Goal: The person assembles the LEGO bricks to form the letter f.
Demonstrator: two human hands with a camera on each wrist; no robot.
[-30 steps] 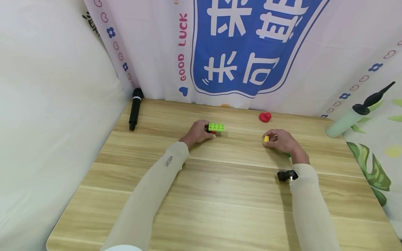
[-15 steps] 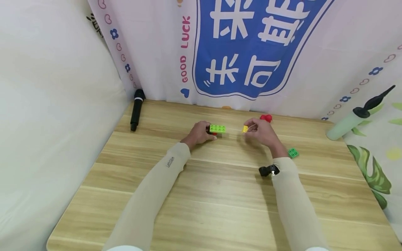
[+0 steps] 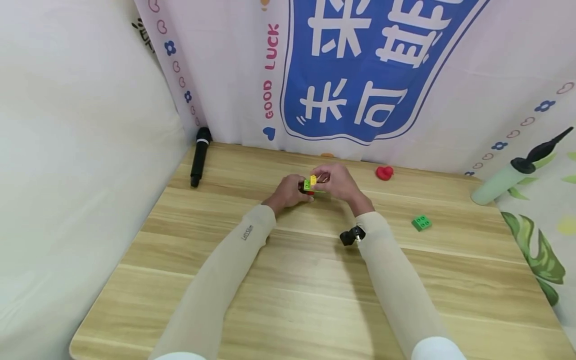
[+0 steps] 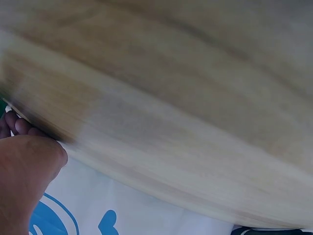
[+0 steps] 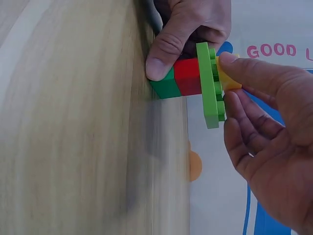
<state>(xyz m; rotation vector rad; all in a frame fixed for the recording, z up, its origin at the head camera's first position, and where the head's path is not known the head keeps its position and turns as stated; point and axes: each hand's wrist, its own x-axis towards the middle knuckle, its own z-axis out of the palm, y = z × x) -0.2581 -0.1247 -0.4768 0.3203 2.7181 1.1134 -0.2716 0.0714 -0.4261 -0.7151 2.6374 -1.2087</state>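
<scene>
Yellow block (image 5: 230, 76): small, smooth, pinched narrowly by the right hand (image 3: 338, 182) against the studs of the lime plate; whether fully seated cannot be told.
Lime plate (image 5: 208, 88): thin, oblong, studded, just below that pinch.
Red block (image 5: 187, 77): boxy, directly under the plate.
Dark green block (image 5: 165, 88): stack's base, gripped by the left hand (image 3: 289, 190).
Loose green block (image 3: 421, 223): four-studded, right of both grips.
Tabletop (image 3: 279, 300): striped wood grain, beneath the grips.
Microphone (image 3: 200, 156): black, slender, well left.
</scene>
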